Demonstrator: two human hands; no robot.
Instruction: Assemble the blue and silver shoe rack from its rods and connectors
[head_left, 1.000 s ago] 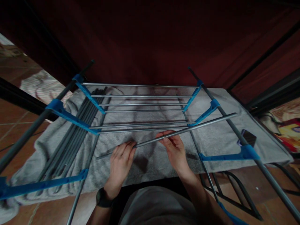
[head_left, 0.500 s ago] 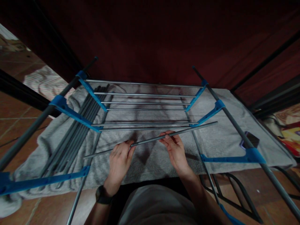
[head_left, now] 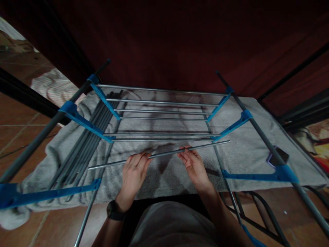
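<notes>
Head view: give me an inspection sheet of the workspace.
Surface: grey blanket, wrinkled at left.
Job's things: loose rod in both hands; rack with blue brackets; pile of rods at left.
Clutter: phone-like object at right.
Hands: left hand grips the loose rod; right hand pinches it.
Cables: thin dark line on the left floor; cannot tell if cable.
Surroundings: dark red backdrop, tiled floor.

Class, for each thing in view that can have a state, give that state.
Metal rod, slightly slanted, both ends free
Left hand, closed over the rod
Right hand, pinching the rod
Crossbars, spanning between blue brackets
Grey blanket, rumpled at left, smoother at right
Grey tubes, lying side by side
Smartphone, lying flat
Wristwatch, strapped on left wrist
</notes>
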